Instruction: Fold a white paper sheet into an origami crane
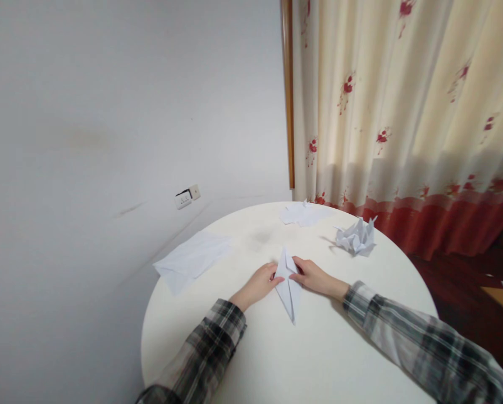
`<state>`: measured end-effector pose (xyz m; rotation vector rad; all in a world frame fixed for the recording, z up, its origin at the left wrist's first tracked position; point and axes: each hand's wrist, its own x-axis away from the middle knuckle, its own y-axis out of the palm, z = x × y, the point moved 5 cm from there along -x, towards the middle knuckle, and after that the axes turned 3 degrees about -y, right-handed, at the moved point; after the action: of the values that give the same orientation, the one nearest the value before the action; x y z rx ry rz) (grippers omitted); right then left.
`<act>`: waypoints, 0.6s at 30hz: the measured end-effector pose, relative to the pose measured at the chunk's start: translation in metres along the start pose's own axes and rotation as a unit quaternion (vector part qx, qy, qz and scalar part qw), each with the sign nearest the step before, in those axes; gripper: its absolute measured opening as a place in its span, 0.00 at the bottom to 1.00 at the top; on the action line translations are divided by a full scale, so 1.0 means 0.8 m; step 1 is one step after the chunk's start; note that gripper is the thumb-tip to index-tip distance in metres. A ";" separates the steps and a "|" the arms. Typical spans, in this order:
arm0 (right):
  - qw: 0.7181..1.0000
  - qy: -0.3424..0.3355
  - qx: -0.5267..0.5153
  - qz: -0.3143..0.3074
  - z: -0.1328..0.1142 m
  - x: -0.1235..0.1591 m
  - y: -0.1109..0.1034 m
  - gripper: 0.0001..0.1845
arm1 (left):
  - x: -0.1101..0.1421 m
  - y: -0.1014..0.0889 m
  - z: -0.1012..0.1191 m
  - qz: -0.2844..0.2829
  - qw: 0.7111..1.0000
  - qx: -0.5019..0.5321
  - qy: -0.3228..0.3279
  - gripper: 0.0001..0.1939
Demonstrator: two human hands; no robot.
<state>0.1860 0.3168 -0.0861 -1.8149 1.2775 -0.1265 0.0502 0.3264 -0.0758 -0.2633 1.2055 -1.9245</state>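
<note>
We're right on the grip: left hand (260, 285) and right hand (314, 276) both grasping a folded paper (288, 287), thumbs on top, forearms angling in from either side. Most fingertips tuck out of sight beneath it, and we can't tell whether it rests on the round, smooth white surface (339, 350) or just above. It's a slim, crisp kite shape, creased down the middle! The plaid sleeves (215, 339) run off the frame. Farther out, we see spiky folded paper pieces (356, 238) bunched beyond the right hand, flat sheets (195, 259) at left.
</note>
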 end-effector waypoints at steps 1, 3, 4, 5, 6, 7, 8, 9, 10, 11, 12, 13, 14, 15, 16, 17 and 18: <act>1.000 0.001 -0.004 0.002 0.000 0.000 0.000 0.11 | 0.000 0.000 0.000 0.000 1.000 0.000 0.000 0.05; 1.000 0.001 -0.016 0.005 -0.002 -0.001 0.000 0.15 | -0.001 0.001 -0.001 -0.003 1.000 0.002 -0.008 0.05; 1.000 0.002 -0.021 0.006 -0.002 -0.001 -0.001 0.17 | -0.001 0.002 -0.003 -0.005 1.000 0.003 -0.016 0.05; 1.000 0.005 -0.024 0.008 -0.003 -0.001 -0.001 0.18 | -0.001 0.002 -0.004 -0.007 1.000 0.004 -0.024 0.05; 1.000 0.007 -0.025 0.010 -0.003 0.000 -0.001 0.18 | -0.002 0.003 -0.006 -0.009 1.000 0.004 -0.030 0.05; 1.000 0.009 -0.026 0.011 -0.004 0.000 -0.002 0.18 | -0.002 0.003 -0.007 -0.010 0.999 0.004 -0.034 0.05; 1.000 0.008 -0.028 0.010 -0.004 0.000 -0.002 0.18 | -0.002 0.003 -0.008 -0.010 0.999 0.005 -0.035 0.05; 0.999 0.007 -0.034 0.007 -0.004 0.000 -0.002 0.17 | -0.002 0.003 -0.009 -0.009 0.999 0.008 -0.035 0.05; 0.999 0.005 -0.044 0.002 -0.004 0.000 -0.003 0.16 | -0.002 0.003 -0.009 -0.009 0.999 0.010 -0.034 0.05; 0.998 0.003 -0.055 -0.003 -0.004 0.000 -0.003 0.15 | -0.002 0.003 -0.010 -0.009 0.999 0.012 -0.032 0.05; 0.998 0.003 -0.064 -0.007 -0.003 0.000 -0.003 0.14 | -0.002 0.004 -0.010 -0.009 0.999 0.013 -0.032 0.05; 0.998 0.004 -0.068 -0.010 -0.002 0.000 -0.003 0.13 | -0.002 0.004 -0.010 -0.010 0.999 0.011 -0.032 0.05; 0.998 0.005 -0.068 -0.010 0.000 0.000 -0.003 0.13 | -0.002 0.004 -0.010 -0.010 0.999 0.006 -0.033 0.05; 0.998 0.006 -0.065 -0.007 0.001 0.000 -0.003 0.12 | -0.002 0.003 -0.010 -0.010 0.999 0.001 -0.032 0.05; 0.998 0.006 -0.062 -0.003 0.002 0.000 -0.003 0.12 | -0.002 0.003 -0.009 -0.009 0.999 -0.003 -0.032 0.05; 0.998 0.006 -0.062 0.000 0.003 0.000 -0.003 0.12 | -0.002 0.003 -0.008 -0.009 0.999 -0.007 -0.031 0.05; 0.998 0.006 -0.066 0.003 0.003 0.000 -0.003 0.13 | -0.001 0.003 -0.008 -0.008 0.999 -0.011 -0.031 0.05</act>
<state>0.1892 0.3183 -0.0860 -1.9245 1.3258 -0.0509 0.0490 0.3307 -0.0808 -0.3440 1.1878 -1.9040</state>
